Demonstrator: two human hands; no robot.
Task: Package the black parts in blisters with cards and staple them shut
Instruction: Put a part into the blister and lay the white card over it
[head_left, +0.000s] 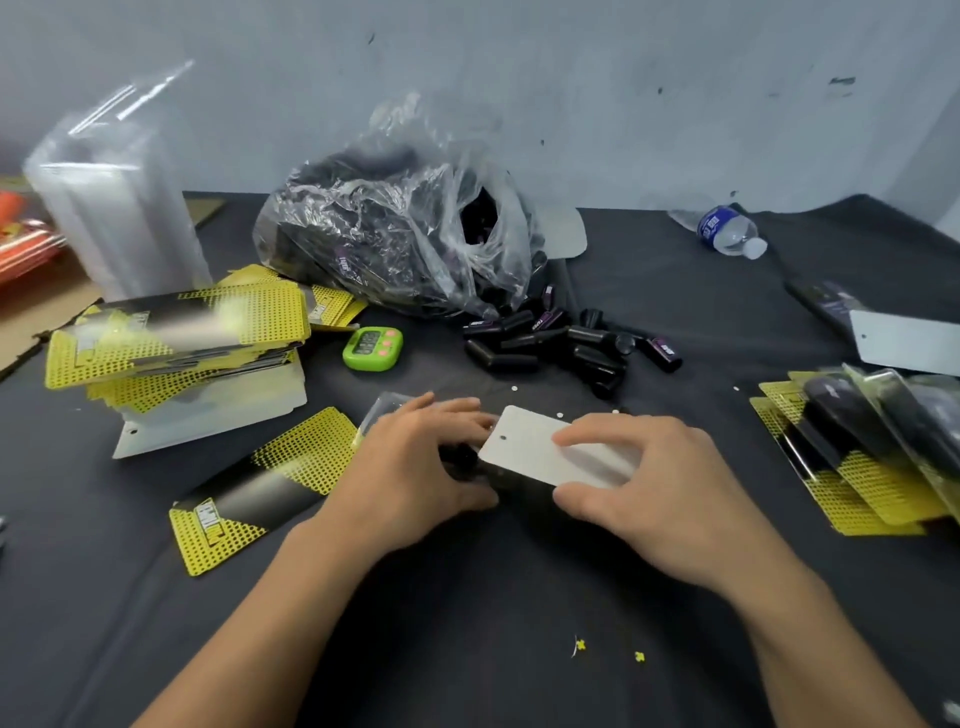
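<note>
your left hand (415, 467) and right hand (654, 493) meet at the middle of the table (467, 649), on a card (540, 452) that lies over a blister (382, 408); the blister's edge shows behind your left hand. a single card (260, 493) lies just left of that hand. further left and back is the card stack (176, 338), with the empty blister pile (114, 208) standing behind it. the timer (372, 348) sits between the card stack and the loose parts (561, 345), which spill from the bag (395, 223) behind them. finished packs (862, 447) overlap at your right, and a bottle (727, 231) lies far back on the right.
</note>
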